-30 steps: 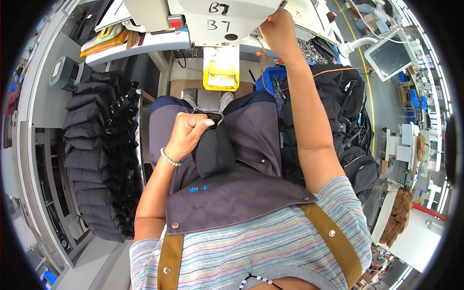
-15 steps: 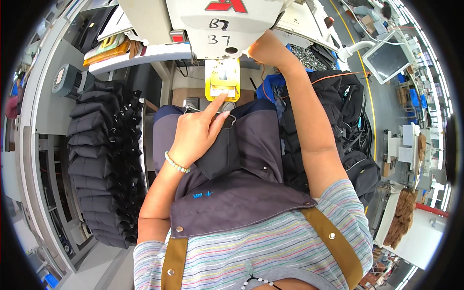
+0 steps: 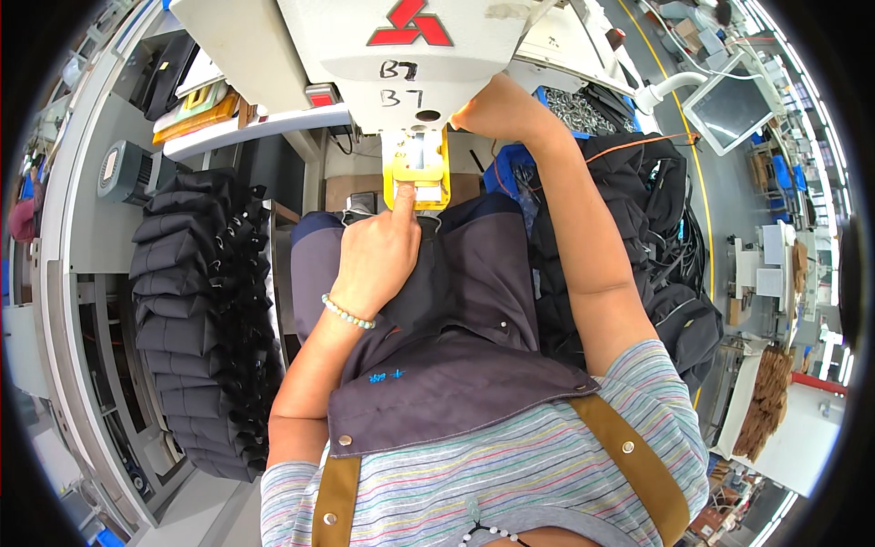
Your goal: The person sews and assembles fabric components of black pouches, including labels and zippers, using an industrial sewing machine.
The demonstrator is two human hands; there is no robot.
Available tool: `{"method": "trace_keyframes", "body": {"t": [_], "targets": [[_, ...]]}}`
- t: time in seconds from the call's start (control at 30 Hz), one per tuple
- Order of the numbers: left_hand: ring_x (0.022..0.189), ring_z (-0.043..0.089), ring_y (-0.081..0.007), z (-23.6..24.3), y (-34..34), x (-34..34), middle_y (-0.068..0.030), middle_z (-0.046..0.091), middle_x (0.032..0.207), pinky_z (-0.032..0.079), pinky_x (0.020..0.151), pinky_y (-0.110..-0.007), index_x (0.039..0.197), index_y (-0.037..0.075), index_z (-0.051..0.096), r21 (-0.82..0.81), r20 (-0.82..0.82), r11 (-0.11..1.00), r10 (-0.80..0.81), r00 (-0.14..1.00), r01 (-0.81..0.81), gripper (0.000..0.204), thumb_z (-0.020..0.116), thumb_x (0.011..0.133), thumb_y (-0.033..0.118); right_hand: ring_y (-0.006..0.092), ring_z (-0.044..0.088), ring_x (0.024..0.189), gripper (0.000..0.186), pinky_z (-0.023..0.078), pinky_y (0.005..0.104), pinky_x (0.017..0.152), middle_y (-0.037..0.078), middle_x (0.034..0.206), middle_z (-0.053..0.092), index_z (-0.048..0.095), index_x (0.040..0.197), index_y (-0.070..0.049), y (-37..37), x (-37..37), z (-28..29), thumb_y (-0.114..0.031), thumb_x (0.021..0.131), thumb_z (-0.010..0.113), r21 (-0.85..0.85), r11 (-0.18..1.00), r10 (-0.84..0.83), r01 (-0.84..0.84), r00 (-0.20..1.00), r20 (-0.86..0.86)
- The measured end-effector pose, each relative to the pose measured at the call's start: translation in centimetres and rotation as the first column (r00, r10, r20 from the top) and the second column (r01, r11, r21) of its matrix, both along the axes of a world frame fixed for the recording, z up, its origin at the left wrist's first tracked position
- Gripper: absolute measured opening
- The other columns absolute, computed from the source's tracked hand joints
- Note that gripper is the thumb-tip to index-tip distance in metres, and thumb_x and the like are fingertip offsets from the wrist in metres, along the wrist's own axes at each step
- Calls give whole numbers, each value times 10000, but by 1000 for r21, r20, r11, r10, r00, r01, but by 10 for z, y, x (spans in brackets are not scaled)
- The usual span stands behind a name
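left hand [image 3: 378, 260] pointing over yellow plate [image 3: 444, 175], right hand [image 3: 504, 109] curled, black scrawl [image 3: 390, 71] on its left, can't tell either's hold

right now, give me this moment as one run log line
left hand: at yellow plate, index extended | right hand: beside sewing machine head | black fabric pouch: beneath left hand | black fabric stack: person's left

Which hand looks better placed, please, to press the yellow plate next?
Probably the left hand: one of its fingers stretches forward over the near end of the yellow plate, while the right hand is up beside the white machine.
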State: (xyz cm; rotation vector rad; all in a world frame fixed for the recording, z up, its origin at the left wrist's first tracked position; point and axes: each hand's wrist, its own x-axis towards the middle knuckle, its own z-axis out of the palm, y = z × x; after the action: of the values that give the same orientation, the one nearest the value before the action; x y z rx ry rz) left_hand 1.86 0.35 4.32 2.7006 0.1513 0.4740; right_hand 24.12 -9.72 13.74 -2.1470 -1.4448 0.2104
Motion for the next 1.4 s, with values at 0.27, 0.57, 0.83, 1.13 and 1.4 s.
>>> {"method": "trace_keyframes", "body": {"t": [0.27,0.57,0.83,1.13,1.4], "targets": [[570,630,-339,-1,5,6,-157,603,620,486,538,-454,1280,-21,578,26,-11,1000,10,1000,-10,403,630,896,89,367,680,800,289,544,414,692,188,1044,679,685,1069,29,-9,-10,-37,-30,786,674,425,904,-10,42,997,-77],[617,645,-336,6,15,5,-163,632,674,495,577,-452,1360,28,570,-15,-31,999,-32,999,32,471,628,896,83,154,581,631,370,454,283,578,85,829,643,710,1173,-44,-43,-36,-118,58,833,607,385,920,30,76,964,-263],[596,620,-339,11,18,-3,-155,638,680,487,578,-433,1357,52,598,-41,-9,998,-53,999,52,445,632,915,95,345,640,588,335,505,424,559,154,696,668,746,1108,-107,-38,-34,-102,-81,785,659,304,953,-43,-9,986,162],[554,348,-6,-1,17,-26,57,527,631,290,517,-206,1180,40,700,-754,214,635,-4,977,167,220,585,992,44,203,703,690,290,533,350,623,156,783,693,695,1148,-2,-56,-68,-98,-44,872,620,221,975,30,-9,995,-90],[632,351,19,-17,11,-26,107,490,725,271,551,-185,1123,33,707,-934,218,300,51,975,194,184,558,1029,88,153,582,1084,462,471,299,940,55,1086,616,535,1430,-67,-69,-102,-124,-240,1008,612,477,878,443,-36,437,-783]]}}
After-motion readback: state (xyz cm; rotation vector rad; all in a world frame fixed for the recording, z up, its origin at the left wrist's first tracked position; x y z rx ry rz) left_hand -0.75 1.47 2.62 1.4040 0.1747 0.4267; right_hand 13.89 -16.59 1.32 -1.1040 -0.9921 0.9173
